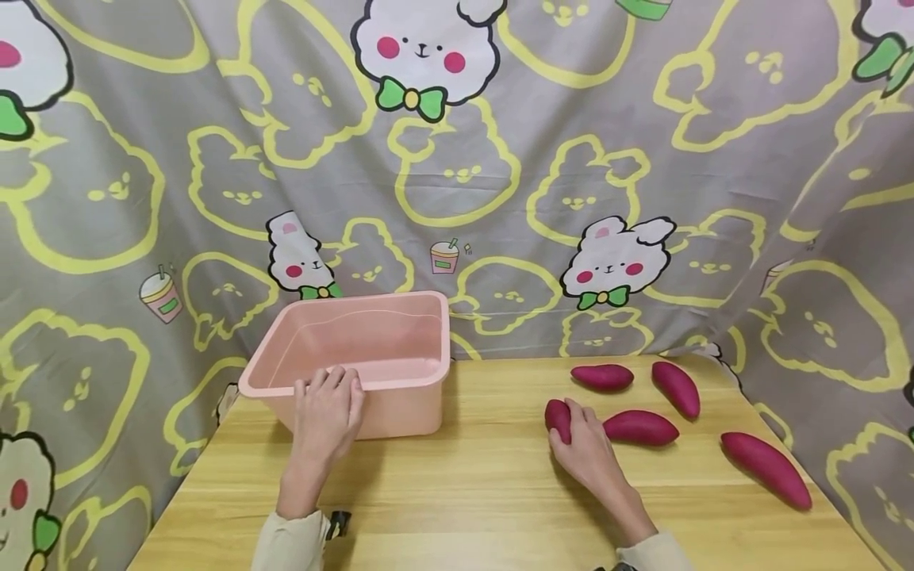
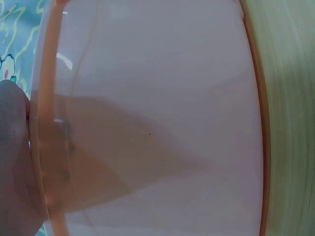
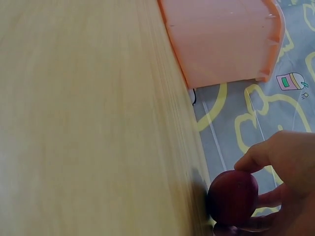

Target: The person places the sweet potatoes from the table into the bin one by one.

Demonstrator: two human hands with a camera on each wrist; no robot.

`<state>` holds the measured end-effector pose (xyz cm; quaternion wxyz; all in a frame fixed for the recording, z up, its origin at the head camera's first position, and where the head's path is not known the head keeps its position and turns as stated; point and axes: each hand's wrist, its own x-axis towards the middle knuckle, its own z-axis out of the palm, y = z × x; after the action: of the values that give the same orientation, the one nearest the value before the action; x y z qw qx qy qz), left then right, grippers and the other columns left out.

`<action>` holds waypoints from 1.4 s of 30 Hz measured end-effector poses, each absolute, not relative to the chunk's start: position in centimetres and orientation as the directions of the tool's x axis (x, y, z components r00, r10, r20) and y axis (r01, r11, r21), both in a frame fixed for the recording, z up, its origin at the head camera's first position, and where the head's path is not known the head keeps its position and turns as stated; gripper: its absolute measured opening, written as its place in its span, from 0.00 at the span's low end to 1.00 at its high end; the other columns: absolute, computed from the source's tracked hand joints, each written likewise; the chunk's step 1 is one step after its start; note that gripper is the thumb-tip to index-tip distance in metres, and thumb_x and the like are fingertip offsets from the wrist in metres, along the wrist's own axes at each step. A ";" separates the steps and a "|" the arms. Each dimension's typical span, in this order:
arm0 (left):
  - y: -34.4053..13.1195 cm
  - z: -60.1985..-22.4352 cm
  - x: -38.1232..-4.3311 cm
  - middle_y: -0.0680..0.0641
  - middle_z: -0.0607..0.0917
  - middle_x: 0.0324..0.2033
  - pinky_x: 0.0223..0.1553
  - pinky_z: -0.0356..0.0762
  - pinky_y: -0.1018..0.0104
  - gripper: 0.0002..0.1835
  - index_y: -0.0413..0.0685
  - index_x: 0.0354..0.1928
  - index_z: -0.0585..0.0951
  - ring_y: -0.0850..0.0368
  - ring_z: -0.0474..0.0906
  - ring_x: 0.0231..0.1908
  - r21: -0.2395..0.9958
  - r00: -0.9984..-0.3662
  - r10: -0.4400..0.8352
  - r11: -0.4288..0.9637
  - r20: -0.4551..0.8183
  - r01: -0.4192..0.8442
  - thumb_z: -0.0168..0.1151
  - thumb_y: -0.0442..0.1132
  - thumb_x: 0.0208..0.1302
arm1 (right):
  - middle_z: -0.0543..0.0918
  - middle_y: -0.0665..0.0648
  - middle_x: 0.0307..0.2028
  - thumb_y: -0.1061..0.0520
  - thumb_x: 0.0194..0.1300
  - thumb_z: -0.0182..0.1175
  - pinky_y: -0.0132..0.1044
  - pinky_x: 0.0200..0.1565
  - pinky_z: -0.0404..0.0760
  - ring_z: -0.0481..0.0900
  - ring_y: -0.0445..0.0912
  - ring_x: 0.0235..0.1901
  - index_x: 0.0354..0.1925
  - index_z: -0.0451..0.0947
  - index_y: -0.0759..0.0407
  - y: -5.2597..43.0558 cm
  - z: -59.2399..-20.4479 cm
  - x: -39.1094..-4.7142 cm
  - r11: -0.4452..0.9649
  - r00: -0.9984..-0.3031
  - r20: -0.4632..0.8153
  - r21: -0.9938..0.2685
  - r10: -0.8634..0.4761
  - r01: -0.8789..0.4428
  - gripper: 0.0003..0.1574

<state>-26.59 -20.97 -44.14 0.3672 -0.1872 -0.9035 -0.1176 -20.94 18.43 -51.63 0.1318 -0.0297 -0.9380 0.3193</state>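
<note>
Seen from the wearer's spot, left hand (image 1: 328,412) has its fingers hooked over the pink bin (image 1: 400,412) at 11 o'clock, prob steadying it, while right hand (image 1: 589,452) curls fingers partway round a purple sweet potato (image 1: 558,419) at 1 o'clock, likely for a secure grip.

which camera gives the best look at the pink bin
The head view: it takes in the pink bin with its open top and inside, only the left hand covering part of the near side. The left wrist view shows one side close up; the right wrist view, a part cut off at the top.
</note>
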 end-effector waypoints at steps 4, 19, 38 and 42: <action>-20.9 -44.3 -26.6 0.41 0.83 0.36 0.41 0.63 0.42 0.19 0.44 0.35 0.77 0.38 0.74 0.38 0.074 -0.658 0.255 0.900 0.709 0.430 0.38 0.44 0.76 | 0.75 0.73 0.57 0.57 0.66 0.62 0.60 0.51 0.79 0.77 0.66 0.53 0.70 0.65 0.71 18.5 -51.8 -20.7 0.792 -0.965 0.222 -0.610 0.143 -0.023 0.39; -20.6 -44.1 -26.7 0.43 0.83 0.37 0.43 0.63 0.43 0.18 0.46 0.35 0.77 0.40 0.74 0.40 0.072 -0.672 0.265 0.901 0.692 0.428 0.38 0.44 0.76 | 0.75 0.73 0.56 0.58 0.66 0.61 0.61 0.50 0.78 0.77 0.66 0.52 0.71 0.65 0.70 18.9 -51.2 -20.1 0.796 -0.958 0.244 -0.604 0.152 -0.028 0.39; -21.1 -44.1 -26.5 0.43 0.84 0.38 0.44 0.64 0.42 0.19 0.46 0.36 0.79 0.39 0.75 0.42 0.098 -0.677 0.240 0.902 0.695 0.421 0.38 0.44 0.76 | 0.75 0.73 0.60 0.60 0.63 0.64 0.63 0.54 0.76 0.75 0.66 0.57 0.70 0.66 0.69 19.4 -49.5 -20.9 0.805 -0.937 0.337 -0.579 0.089 -0.132 0.40; -21.1 -44.2 -26.5 0.43 0.84 0.37 0.44 0.64 0.42 0.18 0.46 0.36 0.78 0.39 0.75 0.42 0.105 -0.681 0.237 0.902 0.693 0.420 0.39 0.44 0.76 | 0.76 0.70 0.60 0.61 0.62 0.65 0.61 0.52 0.77 0.76 0.64 0.55 0.69 0.67 0.69 19.5 -48.9 -21.0 0.806 -0.927 0.370 -0.568 0.070 -0.165 0.39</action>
<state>-26.48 -21.08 -44.16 0.3560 -0.1808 -0.9078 -0.1285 -20.96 19.50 -48.92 0.1900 0.0255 -0.9311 0.3104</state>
